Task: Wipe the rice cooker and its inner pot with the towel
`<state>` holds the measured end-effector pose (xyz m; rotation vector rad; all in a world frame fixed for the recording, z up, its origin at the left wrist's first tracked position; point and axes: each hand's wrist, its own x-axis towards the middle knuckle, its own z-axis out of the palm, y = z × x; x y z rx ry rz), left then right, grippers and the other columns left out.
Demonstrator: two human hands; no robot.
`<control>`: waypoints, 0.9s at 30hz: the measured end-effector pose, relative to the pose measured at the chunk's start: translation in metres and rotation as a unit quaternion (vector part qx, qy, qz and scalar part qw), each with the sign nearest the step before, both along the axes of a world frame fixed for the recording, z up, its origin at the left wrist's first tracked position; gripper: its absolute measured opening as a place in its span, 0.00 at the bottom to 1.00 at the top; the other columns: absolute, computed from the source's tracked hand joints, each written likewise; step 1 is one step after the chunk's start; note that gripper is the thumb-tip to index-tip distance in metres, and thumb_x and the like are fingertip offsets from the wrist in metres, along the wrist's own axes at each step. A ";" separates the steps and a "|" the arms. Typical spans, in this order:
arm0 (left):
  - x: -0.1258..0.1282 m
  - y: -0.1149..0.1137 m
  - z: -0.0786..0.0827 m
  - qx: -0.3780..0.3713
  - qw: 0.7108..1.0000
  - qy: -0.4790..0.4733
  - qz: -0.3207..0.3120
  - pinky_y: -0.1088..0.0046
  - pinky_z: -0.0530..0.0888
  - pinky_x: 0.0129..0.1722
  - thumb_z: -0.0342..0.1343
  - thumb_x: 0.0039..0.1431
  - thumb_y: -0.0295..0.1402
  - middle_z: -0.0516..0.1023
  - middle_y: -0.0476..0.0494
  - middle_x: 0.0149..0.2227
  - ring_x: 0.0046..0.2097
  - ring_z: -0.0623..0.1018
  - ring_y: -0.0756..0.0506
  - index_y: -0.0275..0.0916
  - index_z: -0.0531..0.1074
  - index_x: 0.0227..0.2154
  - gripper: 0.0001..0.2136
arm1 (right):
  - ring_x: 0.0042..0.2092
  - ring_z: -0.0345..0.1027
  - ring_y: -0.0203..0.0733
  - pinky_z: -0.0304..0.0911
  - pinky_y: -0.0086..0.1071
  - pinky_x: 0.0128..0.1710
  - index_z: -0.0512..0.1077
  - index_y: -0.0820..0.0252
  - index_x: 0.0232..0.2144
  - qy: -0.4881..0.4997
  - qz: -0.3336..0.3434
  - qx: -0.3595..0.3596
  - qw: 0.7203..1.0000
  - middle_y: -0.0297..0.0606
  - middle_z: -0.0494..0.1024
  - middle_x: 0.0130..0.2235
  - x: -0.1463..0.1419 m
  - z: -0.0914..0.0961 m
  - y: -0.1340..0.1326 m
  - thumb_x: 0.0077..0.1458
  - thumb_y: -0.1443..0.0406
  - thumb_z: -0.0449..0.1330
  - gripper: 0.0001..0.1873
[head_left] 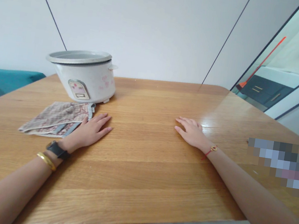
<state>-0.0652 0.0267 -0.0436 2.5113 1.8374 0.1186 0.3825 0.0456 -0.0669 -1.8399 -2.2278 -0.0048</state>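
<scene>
Table edge: the near rim of the wooden table [138,185] runs across the bottom of the view, with both forearms reaching over it.
Left hand: the left hand [90,131] lies palm down on the wood, fingers stretched flat and released, grasping nothing; its thumb side touches the corner of the folded cloth.
Left wrist: a black watch [58,149] and a gold bangle [46,161] sit behind the hand.
Right hand: the right hand [191,131] rests flat too, fingers loose and slightly spread, empty, well apart from the cooker; a red string bracelet [211,149] circles the wrist.
Folded cloth: the folded cloth [57,118] lies just in front of the cooker, patterned, flat on the table.
Rice cooker: the rice cooker [83,75] stands upright beyond the cloth, on the far left of the table, without a lid.
Step in hand: a resting pose, nothing gripped.
Nearest reach: the cloth, needing only a curl of the left fingers.
</scene>
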 end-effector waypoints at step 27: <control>0.006 -0.005 0.007 -0.016 1.000 -0.018 0.011 0.36 0.47 0.67 0.37 0.69 0.54 0.54 0.33 0.72 0.72 0.56 0.33 0.37 0.52 0.70 0.34 | 0.66 0.57 0.56 0.53 0.58 0.63 0.63 0.50 0.65 0.006 -0.002 0.001 1.000 0.42 0.66 0.67 0.000 0.000 -0.001 0.66 0.49 0.46 0.30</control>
